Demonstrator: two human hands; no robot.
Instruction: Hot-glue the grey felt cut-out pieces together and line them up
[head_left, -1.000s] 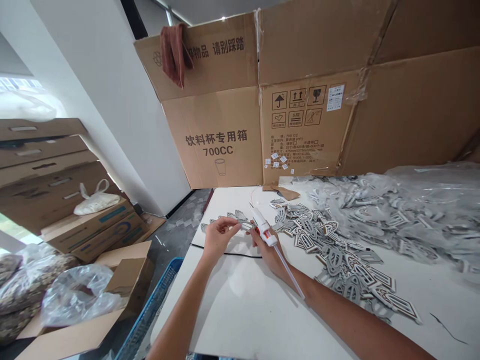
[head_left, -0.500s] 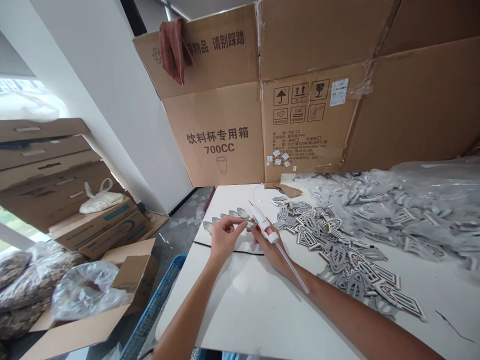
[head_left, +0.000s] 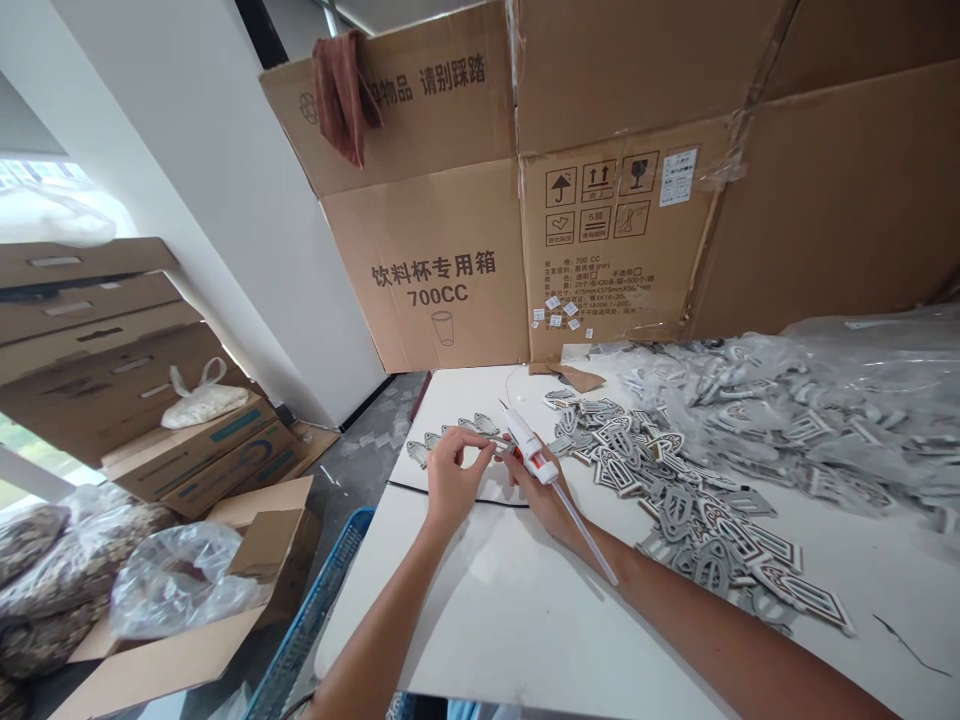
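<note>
My right hand [head_left: 538, 487] is closed around a white glue gun [head_left: 531, 450], its nozzle pointing up and away. A clear glue stick [head_left: 585, 532] sticks out of the gun's back end toward my forearm. Between the fingertips of my left hand [head_left: 454, 470] is a small grey-white flat piece [head_left: 491, 443], pinched and partly hidden by the fingers. My right fingertips meet the near end of that piece. Just beyond my left hand, several grey pointed pieces [head_left: 431, 440] lie in a row on the white table [head_left: 510, 620].
A heap of grey and white flat cut-outs [head_left: 675, 500] spreads over the table's right side, with clear plastic bags [head_left: 847, 420] behind. Cardboard sheets [head_left: 442, 220] stand along the back. A black cord [head_left: 405, 488] crosses the table. Left are an open carton [head_left: 255, 570] and a blue crate [head_left: 315, 610].
My left hand has shifted slightly to the right, and the small piece has moved a little with it. The glue gun stays in my right hand, almost unmoved.
</note>
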